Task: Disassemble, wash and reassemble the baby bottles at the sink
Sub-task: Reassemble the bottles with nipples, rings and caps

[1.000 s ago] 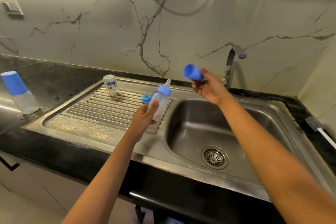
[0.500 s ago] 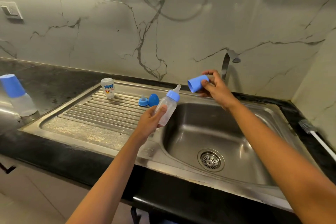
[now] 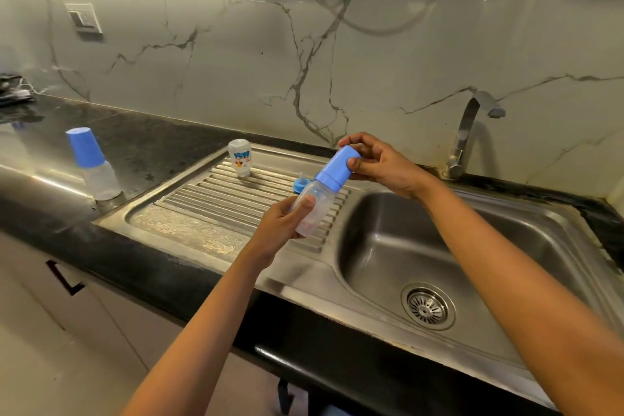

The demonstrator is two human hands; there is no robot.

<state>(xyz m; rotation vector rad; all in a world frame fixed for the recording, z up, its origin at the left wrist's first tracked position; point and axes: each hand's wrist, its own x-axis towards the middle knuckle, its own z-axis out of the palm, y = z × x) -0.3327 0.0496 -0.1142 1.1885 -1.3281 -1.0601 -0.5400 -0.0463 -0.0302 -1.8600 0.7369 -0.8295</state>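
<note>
1. the left hand is closed around the lower body of a small clear bottle, with the thumb across the front and the fingers curled behind. it holds the bottle tilted, above the ribbed drainboard just beside the basin.
2. the bottle looks like thin, stiff plastic and appears empty, so it is probably very light. if it is wet, the smooth wall is likely slippery. a wrap around the middle of the barrel, as here, seems the safest hold.
3. a blue cap sits over the top of the bottle, down against the blue collar. the right hand pinches the cap's upper end, thumb on the near side and fingertips over the far side. the cap is likely rigid and best taken by its sides. whether it is fully seated i cannot tell.
4. just behind the bottle, a loose blue ring with a teat lies on the drainboard.
5. farther back a printed bottle stands upside down on the drainboard.
6. a capped bottle stands well apart on the left counter, and the tap rises behind the basin.
</note>
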